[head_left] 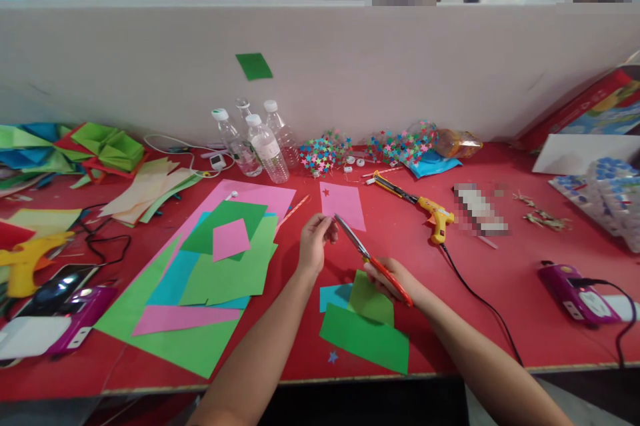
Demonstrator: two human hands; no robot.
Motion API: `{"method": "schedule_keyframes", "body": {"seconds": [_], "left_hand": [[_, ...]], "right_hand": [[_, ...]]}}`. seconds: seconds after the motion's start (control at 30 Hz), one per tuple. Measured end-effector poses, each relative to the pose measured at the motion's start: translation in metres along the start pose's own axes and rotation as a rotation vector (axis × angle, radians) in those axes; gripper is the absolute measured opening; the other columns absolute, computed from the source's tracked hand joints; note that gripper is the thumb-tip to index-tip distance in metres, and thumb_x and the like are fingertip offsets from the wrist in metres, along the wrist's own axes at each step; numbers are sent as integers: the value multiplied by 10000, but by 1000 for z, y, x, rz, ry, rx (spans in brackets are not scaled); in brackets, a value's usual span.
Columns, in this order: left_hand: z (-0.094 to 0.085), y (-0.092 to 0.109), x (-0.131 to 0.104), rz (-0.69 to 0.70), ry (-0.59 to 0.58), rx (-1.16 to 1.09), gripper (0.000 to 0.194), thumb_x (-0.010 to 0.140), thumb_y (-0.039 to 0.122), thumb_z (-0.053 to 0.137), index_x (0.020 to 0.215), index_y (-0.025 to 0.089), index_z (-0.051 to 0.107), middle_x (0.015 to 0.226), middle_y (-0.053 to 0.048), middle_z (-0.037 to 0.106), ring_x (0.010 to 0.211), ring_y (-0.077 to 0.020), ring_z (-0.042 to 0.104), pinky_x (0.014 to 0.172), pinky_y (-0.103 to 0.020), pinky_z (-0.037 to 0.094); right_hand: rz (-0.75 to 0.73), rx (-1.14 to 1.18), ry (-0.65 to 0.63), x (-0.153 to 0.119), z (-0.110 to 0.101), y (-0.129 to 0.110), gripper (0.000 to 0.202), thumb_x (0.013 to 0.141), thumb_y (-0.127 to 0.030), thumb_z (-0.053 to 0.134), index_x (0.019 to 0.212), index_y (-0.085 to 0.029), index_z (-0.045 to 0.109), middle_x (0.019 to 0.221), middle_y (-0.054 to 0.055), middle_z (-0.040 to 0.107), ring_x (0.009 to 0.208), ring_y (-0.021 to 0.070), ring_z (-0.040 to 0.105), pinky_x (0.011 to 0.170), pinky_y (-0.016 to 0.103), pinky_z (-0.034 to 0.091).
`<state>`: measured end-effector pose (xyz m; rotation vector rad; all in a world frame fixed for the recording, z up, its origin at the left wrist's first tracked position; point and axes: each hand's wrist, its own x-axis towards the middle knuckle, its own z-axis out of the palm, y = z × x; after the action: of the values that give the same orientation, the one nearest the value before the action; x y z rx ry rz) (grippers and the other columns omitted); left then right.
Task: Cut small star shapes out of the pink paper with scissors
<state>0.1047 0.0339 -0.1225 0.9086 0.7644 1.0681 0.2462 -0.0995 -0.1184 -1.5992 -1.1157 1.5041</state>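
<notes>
My right hand (393,277) grips a pair of scissors (367,254) with orange handles, the blades pointing up and left. The blade tips come close to the fingertips of my left hand (316,239), which are pinched together; what they hold, if anything, is too small to make out. Just beyond both hands lies a pink paper rectangle (344,205) with a small red star on it. Beneath my right hand are an olive-green paper piece (370,299), a blue piece (334,297) and a bright green strip (365,338). A blue-grey star (333,357) lies near the table edge.
Stacked coloured paper (230,279) covers the left side of the red table (475,333). Plastic bottles (267,149) and star-filled containers (320,156) stand along the partition (320,66). A yellow glue gun (437,216) with a trailing cord and purple power boxes (575,293) lie right.
</notes>
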Motion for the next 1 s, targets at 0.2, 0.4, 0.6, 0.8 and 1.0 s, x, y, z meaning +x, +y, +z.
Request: {"method": "schedule_keyframes", "body": {"seconds": [0.2,0.4,0.6,0.8,1.0], "left_hand": [[-4,2,1,74,5,88,240,759,346,667,646,168,553,549,36,564,460,-60,494,450,-185,375],[-10,5,2,126,-17,221,229,796,329,631,642,173,562,528,46,544,453,-55,481,452,-179,365],[-11,11,1,127,-18,282,234,792,329,628,633,177,548,521,50,527,451,-51,457,445,-175,348],[-14,17,4,93,-80,317,243,779,316,613,601,178,523,511,51,514,447,-50,450,441,-171,341],[-18,17,8,44,-91,282,239,746,311,627,583,178,512,496,52,516,418,-45,432,419,-173,311]], "right_hand": [[-13,-23,-17,-3,0,-1,646,715,-844,474,655,-201,445,376,-85,377,291,51,322,306,188,260],[-19,-62,-30,-5,-1,-1,663,724,-859,432,663,-199,447,422,-78,388,315,54,342,322,192,277],[-24,-80,-43,-6,-2,-2,673,715,-866,427,662,-195,462,413,-77,377,319,55,325,326,197,265],[-7,-59,-32,-7,-5,-5,627,742,-815,476,666,-193,470,378,-86,359,321,55,312,340,194,263],[-3,-50,-33,-8,-3,-5,597,763,-781,495,646,-196,460,373,-84,360,316,57,315,337,197,247]]}}
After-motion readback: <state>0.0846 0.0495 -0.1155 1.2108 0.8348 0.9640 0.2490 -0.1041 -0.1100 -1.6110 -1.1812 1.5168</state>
